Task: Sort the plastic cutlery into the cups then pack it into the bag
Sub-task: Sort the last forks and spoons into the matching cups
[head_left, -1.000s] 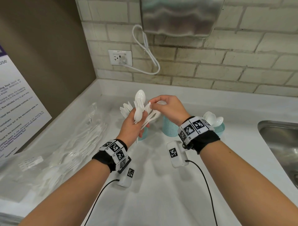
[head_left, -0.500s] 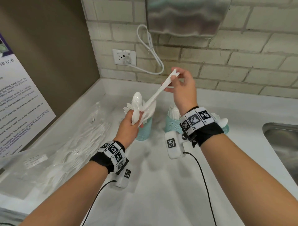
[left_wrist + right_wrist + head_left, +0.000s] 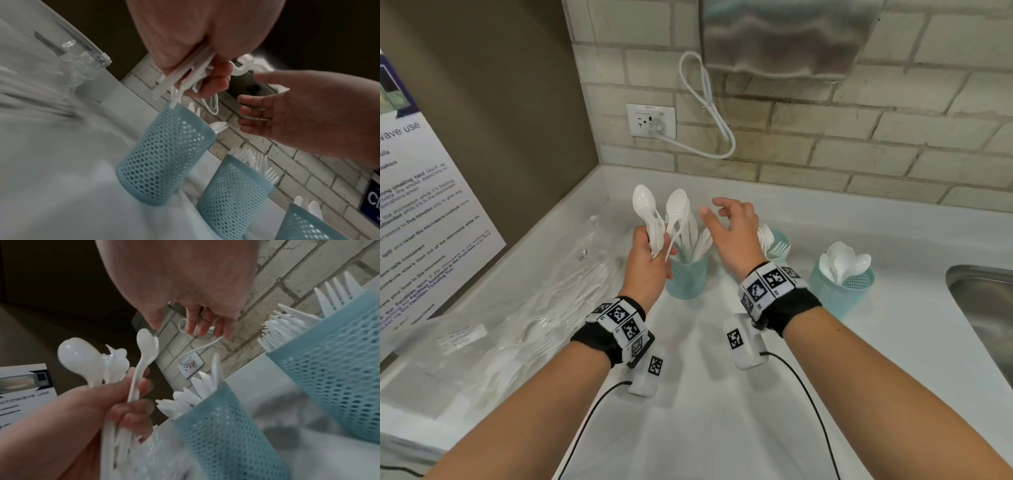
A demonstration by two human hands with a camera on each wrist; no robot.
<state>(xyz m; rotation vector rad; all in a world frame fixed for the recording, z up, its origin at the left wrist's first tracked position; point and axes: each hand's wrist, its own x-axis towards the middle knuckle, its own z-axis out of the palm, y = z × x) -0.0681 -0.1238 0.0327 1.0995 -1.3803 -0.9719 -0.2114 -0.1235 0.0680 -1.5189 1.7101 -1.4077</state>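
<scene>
White spoons (image 3: pixel 654 219) stay gripped in the left hand (image 3: pixel 649 263) — the empty, open right hand (image 3: pixel 732 233) should pinch one handle only.

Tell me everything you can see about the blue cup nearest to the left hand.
The blue cup is a pale blue cylinder, plastic by its look, with a wall pierced all over by small round holes and a solid band at rim and base. It stands upright on the white counter, leftmost of three like cups. White plastic knives stand in it, blades up, fanned out. The left hand, gripping a bundle of spoons, is just beside it; contact is unclear.
</scene>
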